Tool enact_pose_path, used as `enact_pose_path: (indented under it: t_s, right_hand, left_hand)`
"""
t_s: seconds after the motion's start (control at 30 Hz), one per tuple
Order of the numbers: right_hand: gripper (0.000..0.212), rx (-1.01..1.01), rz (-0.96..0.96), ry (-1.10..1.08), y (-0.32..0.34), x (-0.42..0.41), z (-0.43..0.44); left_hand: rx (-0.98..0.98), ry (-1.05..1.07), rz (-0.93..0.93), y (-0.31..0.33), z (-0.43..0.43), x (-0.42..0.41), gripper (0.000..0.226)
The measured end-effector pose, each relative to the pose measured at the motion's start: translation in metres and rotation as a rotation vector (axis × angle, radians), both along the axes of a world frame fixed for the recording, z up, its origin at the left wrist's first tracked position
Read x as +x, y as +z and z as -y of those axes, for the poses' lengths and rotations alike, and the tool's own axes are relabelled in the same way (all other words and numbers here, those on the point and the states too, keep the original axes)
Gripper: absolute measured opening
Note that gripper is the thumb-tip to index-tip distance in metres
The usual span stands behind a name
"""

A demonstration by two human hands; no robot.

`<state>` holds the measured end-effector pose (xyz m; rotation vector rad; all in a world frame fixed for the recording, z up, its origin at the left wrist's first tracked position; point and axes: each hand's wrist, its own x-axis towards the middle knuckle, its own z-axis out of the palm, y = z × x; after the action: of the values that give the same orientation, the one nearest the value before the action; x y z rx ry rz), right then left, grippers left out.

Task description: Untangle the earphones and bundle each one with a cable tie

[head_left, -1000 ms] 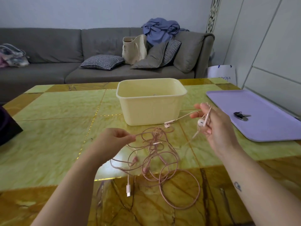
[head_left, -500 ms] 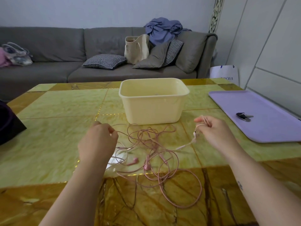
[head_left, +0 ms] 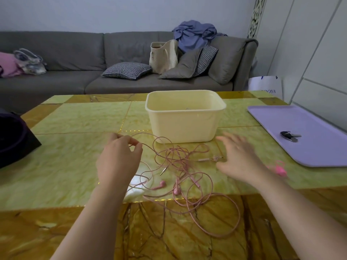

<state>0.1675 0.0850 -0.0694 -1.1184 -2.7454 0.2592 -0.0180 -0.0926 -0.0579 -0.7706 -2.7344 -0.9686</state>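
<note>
A tangle of pink earphone cables (head_left: 180,166) lies on the green and amber table in front of a cream tub. Two pink earbuds (head_left: 170,186) rest near the middle of the tangle, and a metal jack plug (head_left: 163,171) points down left. My left hand (head_left: 118,162) pinches a strand of the cable at the tangle's left side. My right hand (head_left: 238,160) hovers blurred to the right of the tangle with fingers spread, holding nothing. A small pink item (head_left: 279,168), perhaps a cable tie or earbud, lies just right of that hand.
The cream plastic tub (head_left: 185,124) stands behind the cables. A lilac tray (head_left: 308,147) with keys (head_left: 289,136) sits at the right. A dark bag (head_left: 13,137) lies at the left edge. A grey sofa with cushions and bags runs along the back.
My right hand has let go of the earbud end it held, and that cable now lies on the table. My left hand has moved left, still pinching a strand.
</note>
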Motion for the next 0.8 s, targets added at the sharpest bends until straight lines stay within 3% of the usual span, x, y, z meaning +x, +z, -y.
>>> enact_pose_path:
  t_s: [0.1,0.23,0.3,0.4,0.5,0.57,0.63,0.73,0.8]
  right_hand:
    - [0.051,-0.227,-0.045,0.162,-0.017,-0.032,0.008]
    - [0.013,-0.135,0.048,0.126,-0.033,-0.056,0.001]
    - [0.009,-0.237,-0.020,0.164,-0.028,-0.056,-0.002]
    - [0.020,-0.523,-0.301,0.134,-0.008,-0.044,0.001]
    - [0.021,-0.890,-0.775,0.112,0.023,-0.029,0.014]
    - [0.020,-0.979,-0.922,0.192,0.041,-0.022,0.024]
    - [0.020,-0.947,-0.928,0.282,0.055,-0.018,0.033]
    - [0.017,-0.807,-0.884,0.419,0.067,-0.014,0.045]
    - [0.014,-0.766,-0.918,0.466,0.071,-0.011,0.048]
  left_hand:
    - [0.027,-0.025,0.004,0.001,-0.001,0.001,0.016]
    - [0.035,-0.040,-0.002,0.002,0.000,0.000,0.016]
    - [0.023,-0.031,-0.005,0.003,0.003,-0.004,0.016]
    - [-0.021,-0.028,0.002,0.003,0.006,-0.008,0.015]
    - [-0.192,-0.060,0.031,0.001,0.006,-0.007,0.019]
    - [-0.216,-0.085,0.047,0.002,0.003,0.000,0.024]
    - [-0.050,-0.139,0.008,0.007,0.001,0.011,0.030]
    - [0.331,-0.446,0.004,0.020,-0.004,0.033,0.047]
    - [0.353,-0.619,0.069,0.021,-0.009,0.045,0.054]
